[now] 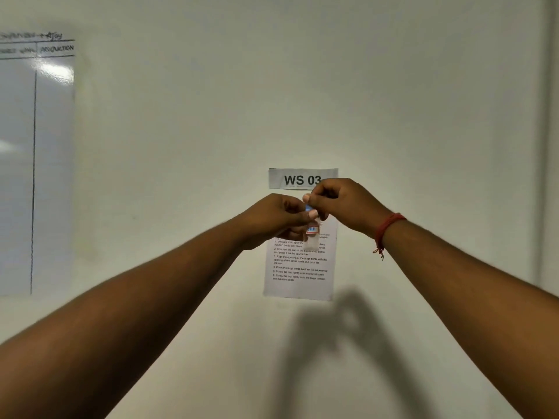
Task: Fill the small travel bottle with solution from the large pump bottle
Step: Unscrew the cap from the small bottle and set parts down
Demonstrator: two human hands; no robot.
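Both hands pinch the small travel bottle (pixel 311 229) — light, clear, likely slippery.
I see left hand (pixel 278 219) fingers pinching its body, right hand (pixel 338 204) fingers on the blue cap (pixel 308 208) — hold the body firmly.

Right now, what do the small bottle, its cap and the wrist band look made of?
Small bottle: probably clear plastic; the printed sheet behind shows faintly through its body, label on front. Cap: blue, likely plastic, mostly hidden by the hands, finish unclear. Wrist band: red thread or cord, matte, wound in several strands with a loose end hanging.
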